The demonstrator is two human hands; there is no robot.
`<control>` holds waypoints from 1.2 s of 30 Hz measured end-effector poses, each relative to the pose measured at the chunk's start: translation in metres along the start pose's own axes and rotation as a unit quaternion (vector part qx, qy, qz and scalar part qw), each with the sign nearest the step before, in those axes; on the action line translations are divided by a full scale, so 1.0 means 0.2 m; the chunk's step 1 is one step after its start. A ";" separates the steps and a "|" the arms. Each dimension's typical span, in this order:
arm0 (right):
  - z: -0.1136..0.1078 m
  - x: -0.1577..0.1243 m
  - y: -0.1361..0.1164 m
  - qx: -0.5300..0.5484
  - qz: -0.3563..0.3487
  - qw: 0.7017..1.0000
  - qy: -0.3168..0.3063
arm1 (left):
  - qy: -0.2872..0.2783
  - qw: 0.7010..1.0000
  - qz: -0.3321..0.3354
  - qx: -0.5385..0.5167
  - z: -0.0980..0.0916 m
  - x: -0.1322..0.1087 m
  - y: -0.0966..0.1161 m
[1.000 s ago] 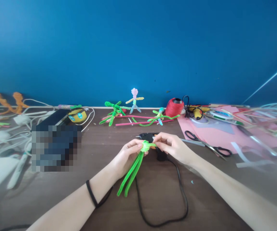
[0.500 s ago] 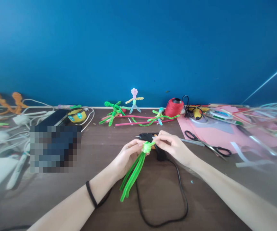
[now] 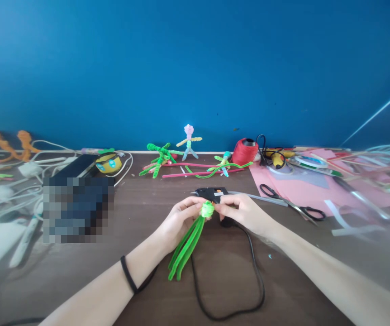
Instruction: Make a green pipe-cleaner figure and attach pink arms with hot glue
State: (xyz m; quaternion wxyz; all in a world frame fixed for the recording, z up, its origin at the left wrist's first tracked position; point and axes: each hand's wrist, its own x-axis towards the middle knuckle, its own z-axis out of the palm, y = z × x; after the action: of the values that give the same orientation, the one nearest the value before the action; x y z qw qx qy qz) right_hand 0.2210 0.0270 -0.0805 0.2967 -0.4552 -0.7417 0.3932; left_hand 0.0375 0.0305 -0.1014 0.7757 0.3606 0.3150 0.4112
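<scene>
Both hands meet over the middle of the brown table [image 3: 140, 271]. My left hand [image 3: 178, 224] grips a bundle of bright green pipe cleaners [image 3: 188, 244] just under its coiled knot [image 3: 207, 209]; the loose ends hang down towards me. My right hand [image 3: 240, 213] pinches that knot from the right, fingers pressed together on it. A black hot glue gun [image 3: 211, 194] lies right behind the hands, its black cord [image 3: 249, 280] looping towards me. A black band sits on my left wrist.
Finished pipe-cleaner figures [image 3: 161, 158] stand by the blue wall, with a red thread spool [image 3: 245, 151]. Scissors [image 3: 293, 206] lie on pink paper [image 3: 317, 185] at the right among craft clutter. At the left are white cables, a yellow round object [image 3: 108, 163] and a blurred-out dark patch.
The loose green end that stuck out to the right has been wound into the knot. My right hand has dropped slightly, uncovering the glue gun. The hanging strands shifted a little.
</scene>
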 end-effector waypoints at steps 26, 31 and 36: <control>-0.01 -0.02 -0.05 0.036 0.015 0.999 0.024 | -0.009 0.997 -0.001 0.076 0.10 -0.04 0.09; -0.01 -0.02 -0.05 0.044 0.017 0.999 0.025 | -0.028 0.996 -0.002 0.090 0.10 -0.04 0.11; -0.01 -0.02 -0.04 0.054 0.011 0.998 0.018 | -0.020 0.993 0.005 0.113 0.10 -0.04 0.12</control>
State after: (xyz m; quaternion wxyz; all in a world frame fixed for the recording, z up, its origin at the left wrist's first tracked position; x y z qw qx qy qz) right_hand 0.2210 0.0217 -0.0737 0.3299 -0.4537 -0.7090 0.4273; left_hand 0.0392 0.0268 -0.0684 0.7342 0.4556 0.3423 0.3692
